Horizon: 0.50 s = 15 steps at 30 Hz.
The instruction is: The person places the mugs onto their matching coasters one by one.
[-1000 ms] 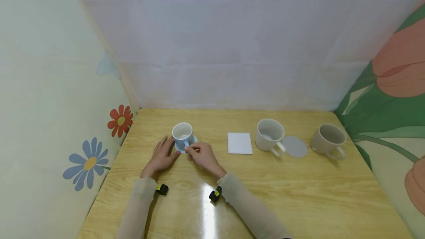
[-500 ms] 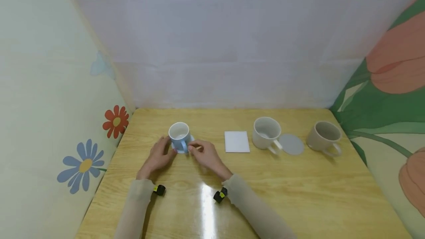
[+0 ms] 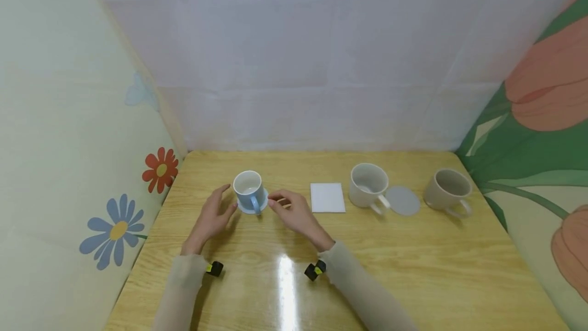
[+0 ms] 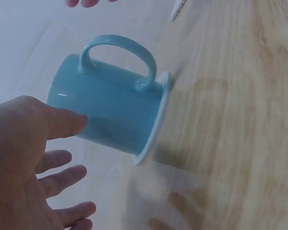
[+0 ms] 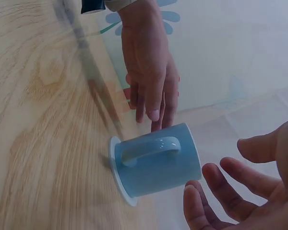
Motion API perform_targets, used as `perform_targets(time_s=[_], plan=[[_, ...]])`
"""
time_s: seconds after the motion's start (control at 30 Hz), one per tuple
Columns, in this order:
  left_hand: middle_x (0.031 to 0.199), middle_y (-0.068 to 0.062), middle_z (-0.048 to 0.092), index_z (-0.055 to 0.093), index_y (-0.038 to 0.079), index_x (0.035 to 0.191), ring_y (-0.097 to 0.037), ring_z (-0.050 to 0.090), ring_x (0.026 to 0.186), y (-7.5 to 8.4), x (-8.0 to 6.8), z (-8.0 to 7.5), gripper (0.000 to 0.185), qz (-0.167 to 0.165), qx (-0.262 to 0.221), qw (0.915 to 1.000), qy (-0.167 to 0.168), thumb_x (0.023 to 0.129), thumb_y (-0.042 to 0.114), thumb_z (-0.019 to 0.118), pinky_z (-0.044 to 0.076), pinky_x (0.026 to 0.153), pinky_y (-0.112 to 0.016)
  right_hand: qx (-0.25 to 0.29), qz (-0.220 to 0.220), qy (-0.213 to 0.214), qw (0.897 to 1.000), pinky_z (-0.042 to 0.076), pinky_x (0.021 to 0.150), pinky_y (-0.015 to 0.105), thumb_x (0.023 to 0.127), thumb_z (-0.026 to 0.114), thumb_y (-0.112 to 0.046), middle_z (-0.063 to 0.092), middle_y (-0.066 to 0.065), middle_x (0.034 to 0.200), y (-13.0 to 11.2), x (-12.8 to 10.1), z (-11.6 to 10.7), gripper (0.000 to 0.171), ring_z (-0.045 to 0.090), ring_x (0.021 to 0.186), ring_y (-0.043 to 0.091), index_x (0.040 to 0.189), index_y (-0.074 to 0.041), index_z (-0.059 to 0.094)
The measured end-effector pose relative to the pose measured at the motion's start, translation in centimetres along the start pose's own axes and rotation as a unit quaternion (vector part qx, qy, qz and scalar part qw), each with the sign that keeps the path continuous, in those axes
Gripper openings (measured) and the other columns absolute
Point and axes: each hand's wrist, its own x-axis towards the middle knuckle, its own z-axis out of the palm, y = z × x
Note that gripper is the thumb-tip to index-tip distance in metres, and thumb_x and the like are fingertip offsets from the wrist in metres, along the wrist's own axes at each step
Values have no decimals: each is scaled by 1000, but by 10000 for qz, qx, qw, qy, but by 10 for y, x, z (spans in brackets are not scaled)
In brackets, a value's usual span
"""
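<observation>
A light blue mug [image 3: 248, 193] with a white inside stands upright on a pale round coaster [image 3: 243, 210], its handle toward the person. To its left is the left hand [image 3: 212, 218], fingers spread and relaxed, holding nothing. The right hand [image 3: 294, 213] hovers just right of the mug, fingers loosely bent with nothing between them. In the left wrist view the left thumb lies in front of the mug [image 4: 108, 103]; whether it touches cannot be told. The right wrist view has the right fingers [image 5: 225, 191] apart from the mug's handle [image 5: 151, 148].
Right of the hands, a white square coaster [image 3: 327, 198] lies on the wooden table [image 3: 257, 280]. Beyond it stand a white mug [image 3: 369, 185], a grey round coaster [image 3: 402, 201] and a beige mug [image 3: 447, 190]. A pale wall [image 3: 303, 116] closes off the table's back edge.
The right hand has let go of the mug's handle and moved right. The left hand has drawn back a little to the left. The mug stays on its coaster.
</observation>
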Motion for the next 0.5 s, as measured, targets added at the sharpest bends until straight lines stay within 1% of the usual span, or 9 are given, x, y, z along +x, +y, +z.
perform_targets(time_s=[0.13,0.3,0.5], plan=[[169,-28,33,33,2,165,-53,29,156,7,-3,-5,68,37,10,10000,26,109,23,64,27,125,-71,-50,44,-48,10000,63,89,44,107,66,-22,76,13,123,-2,-5,-10,25,73,107,35,126,-8,75],[168,-28,35,32,0,164,-52,32,155,13,-6,-7,70,281,185,9994,59,108,23,66,30,125,-71,-145,94,-18,9998,63,90,42,107,67,-20,76,10,122,0,-9,-22,24,74,107,33,125,-9,75],[166,-28,38,35,-1,163,-51,35,154,20,-9,-8,66,498,381,9977,255,108,21,65,32,124,-70,-289,-8,41,9996,63,91,42,107,67,-19,76,11,122,0,-16,-35,24,74,108,34,126,-7,74]])
